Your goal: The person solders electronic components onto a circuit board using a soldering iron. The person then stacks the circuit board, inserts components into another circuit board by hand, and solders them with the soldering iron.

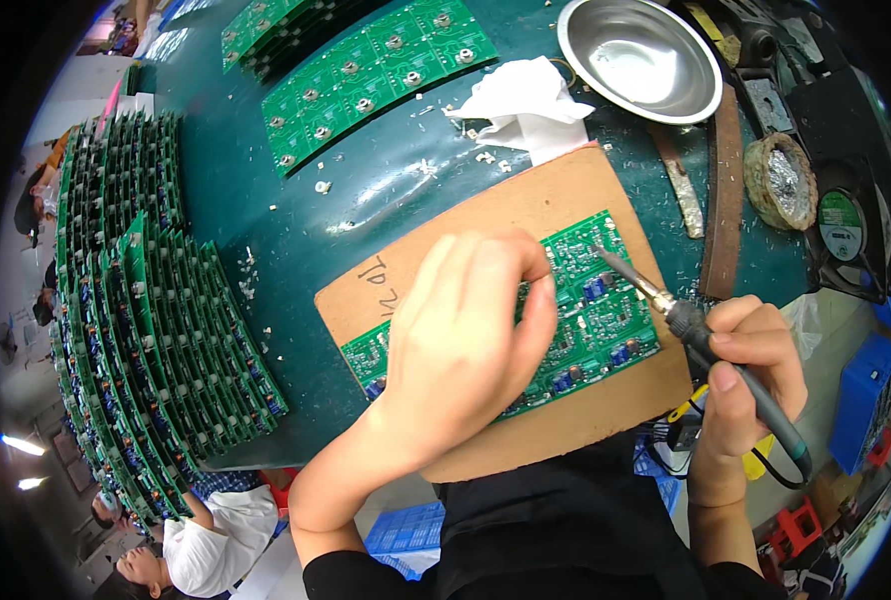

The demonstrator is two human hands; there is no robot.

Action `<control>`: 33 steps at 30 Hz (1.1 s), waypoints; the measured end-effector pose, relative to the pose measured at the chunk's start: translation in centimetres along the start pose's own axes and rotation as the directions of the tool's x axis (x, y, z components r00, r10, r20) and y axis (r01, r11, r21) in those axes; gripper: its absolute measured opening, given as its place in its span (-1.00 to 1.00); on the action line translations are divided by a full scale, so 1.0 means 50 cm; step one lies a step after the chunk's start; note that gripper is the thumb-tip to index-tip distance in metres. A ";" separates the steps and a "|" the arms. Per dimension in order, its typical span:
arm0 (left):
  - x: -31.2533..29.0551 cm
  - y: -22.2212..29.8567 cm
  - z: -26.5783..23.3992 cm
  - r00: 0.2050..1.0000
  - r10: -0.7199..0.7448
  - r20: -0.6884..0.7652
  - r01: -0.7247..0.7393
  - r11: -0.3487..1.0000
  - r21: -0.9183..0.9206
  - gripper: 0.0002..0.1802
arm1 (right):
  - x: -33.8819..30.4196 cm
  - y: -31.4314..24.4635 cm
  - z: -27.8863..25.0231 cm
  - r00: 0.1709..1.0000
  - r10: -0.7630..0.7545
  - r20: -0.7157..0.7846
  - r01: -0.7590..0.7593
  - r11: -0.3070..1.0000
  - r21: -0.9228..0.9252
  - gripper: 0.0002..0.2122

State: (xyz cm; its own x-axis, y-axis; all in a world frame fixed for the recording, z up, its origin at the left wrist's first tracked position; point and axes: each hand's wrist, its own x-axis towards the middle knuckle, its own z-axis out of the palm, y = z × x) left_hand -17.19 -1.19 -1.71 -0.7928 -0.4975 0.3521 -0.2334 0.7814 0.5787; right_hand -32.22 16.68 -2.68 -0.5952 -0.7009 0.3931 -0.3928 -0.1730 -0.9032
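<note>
My right hand (758, 372) grips a soldering iron (694, 330) by its dark handle, and the metal tip rests at or just above the far right part of a green circuit board (611, 325). That panel carries blue and other small components and lies on a brown cardboard sheet (511, 210). Over the middle of the same board is my left hand (461, 335), its thumb and forefinger closed in a pinch. Whatever lies between those fingertips, if anything, is hidden. The hand also covers part of the board.
Long stacked rows of circuit boards (191, 340) stand at the left. More green panels (376, 75) lie at the far side. A white cloth (521, 105), steel bowl (641, 60), metal strip (681, 180), round tin (781, 182) and fan (843, 225) sit around the cardboard's far and right sides.
</note>
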 end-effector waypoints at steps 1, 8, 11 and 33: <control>0.004 -0.001 0.009 0.999 0.002 0.035 -0.003 1.000 0.019 -0.84 | 0.001 0.002 0.003 1.000 0.001 0.009 -0.001 1.000 -0.019 -0.88; 0.013 -0.012 0.048 0.999 0.003 0.052 -0.007 0.997 0.076 -0.83 | 0.007 0.004 0.013 0.996 0.086 0.032 -0.086 0.996 -0.004 -0.87; 0.012 -0.016 0.052 0.999 -0.002 0.044 -0.002 0.996 0.089 -0.82 | 0.016 0.010 0.015 0.995 0.056 0.078 -0.055 0.998 -0.007 -0.85; 0.012 -0.018 0.081 0.992 0.098 -0.076 -0.084 0.981 0.175 -0.84 | 0.023 0.021 -0.038 1.000 0.008 0.000 -0.008 1.000 0.027 -0.81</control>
State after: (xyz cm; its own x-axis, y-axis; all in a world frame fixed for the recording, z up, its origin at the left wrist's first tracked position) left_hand -19.73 -0.68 -4.98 -0.7669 -0.4454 0.4621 -0.2608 0.8741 0.4097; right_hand -34.64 16.99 -2.83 -0.5982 -0.7026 0.3854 -0.3684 -0.1860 -0.9109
